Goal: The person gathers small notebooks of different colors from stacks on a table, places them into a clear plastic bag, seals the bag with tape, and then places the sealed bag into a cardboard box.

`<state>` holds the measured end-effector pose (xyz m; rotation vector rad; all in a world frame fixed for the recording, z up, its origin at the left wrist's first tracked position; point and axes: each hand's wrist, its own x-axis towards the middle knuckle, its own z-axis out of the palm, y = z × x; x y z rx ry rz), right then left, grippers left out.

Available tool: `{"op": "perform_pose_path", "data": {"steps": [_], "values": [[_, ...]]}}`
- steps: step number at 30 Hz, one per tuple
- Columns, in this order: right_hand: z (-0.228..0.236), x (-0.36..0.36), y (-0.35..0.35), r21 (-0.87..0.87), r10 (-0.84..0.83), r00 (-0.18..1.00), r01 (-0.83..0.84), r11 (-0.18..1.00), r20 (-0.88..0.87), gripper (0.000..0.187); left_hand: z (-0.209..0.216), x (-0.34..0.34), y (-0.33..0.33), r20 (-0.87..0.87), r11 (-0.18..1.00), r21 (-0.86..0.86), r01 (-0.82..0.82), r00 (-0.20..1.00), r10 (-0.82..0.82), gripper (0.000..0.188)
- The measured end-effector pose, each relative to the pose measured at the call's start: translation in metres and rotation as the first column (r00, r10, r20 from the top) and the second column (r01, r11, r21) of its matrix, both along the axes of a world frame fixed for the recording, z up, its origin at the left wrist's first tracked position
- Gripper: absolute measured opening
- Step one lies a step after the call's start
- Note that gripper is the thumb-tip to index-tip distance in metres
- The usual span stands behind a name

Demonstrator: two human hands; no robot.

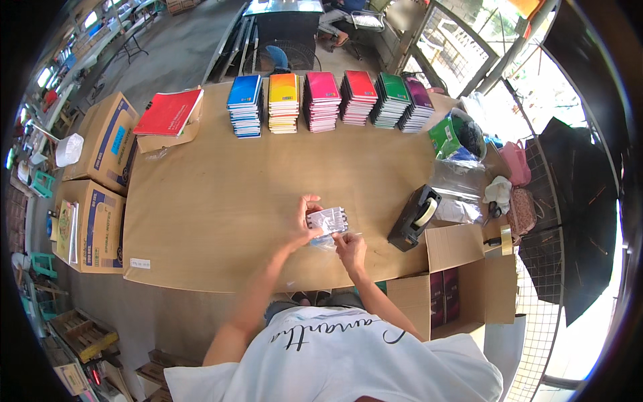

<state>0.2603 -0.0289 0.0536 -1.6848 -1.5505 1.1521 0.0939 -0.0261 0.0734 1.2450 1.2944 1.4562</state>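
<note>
Near the middle of the table's front, my left hand (306, 220) grips a small bundle of notebooks (327, 220) from its left side, fingers and thumb wrapped round it. The bundle looks whitish on top, with dark spiral binding along its short ends. Clear plastic (323, 242) hangs about its near edge. At the bundle's near right corner, my right hand (351, 252) is closed in a pinch on this plastic. How much of the bundle the plastic covers is hard to make out.
Stacks of small notebooks (321, 100) in several colours line the table's (201, 201) far edge. A black tape dispenser (414, 218) stands to the right, beside clear plastic bags (459, 191). An open carton (462, 295) sits at the front right. Larger cartons (100, 224) flank the left edge.
</note>
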Motion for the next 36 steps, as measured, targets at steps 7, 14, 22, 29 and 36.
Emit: {"op": "perform_pose_path", "data": {"steps": [7,14,22,29,36], "values": [[0.039,-0.008,-0.039,-0.464,0.209,0.672,-0.671,0.579,-0.711,0.040,0.071,0.002,0.012,-0.807,0.964,-0.096,0.249,0.547,-0.222,0.094],[-0.011,0.056,-0.025,-0.623,-0.413,0.599,-0.191,0.759,-0.686,0.067,0.055,-0.042,-0.011,0.201,0.987,-0.162,-0.007,0.979,0.040,0.086],[0.030,0.009,0.035,0.377,0.430,0.773,-0.266,0.887,-0.466,0.089,-0.012,-0.012,-0.047,-0.224,0.995,0.096,0.031,0.975,-0.009,0.092],[0.115,0.038,0.057,0.619,0.583,0.747,-0.631,0.469,0.320,0.074,0.083,-0.043,-0.016,-0.925,0.924,0.186,0.335,0.376,0.050,0.056],[0.106,0.077,0.078,0.558,0.620,0.671,-0.354,0.750,-0.407,0.062,0.109,-0.053,-0.020,-0.416,0.923,0.356,0.145,0.909,0.018,0.079]]}}
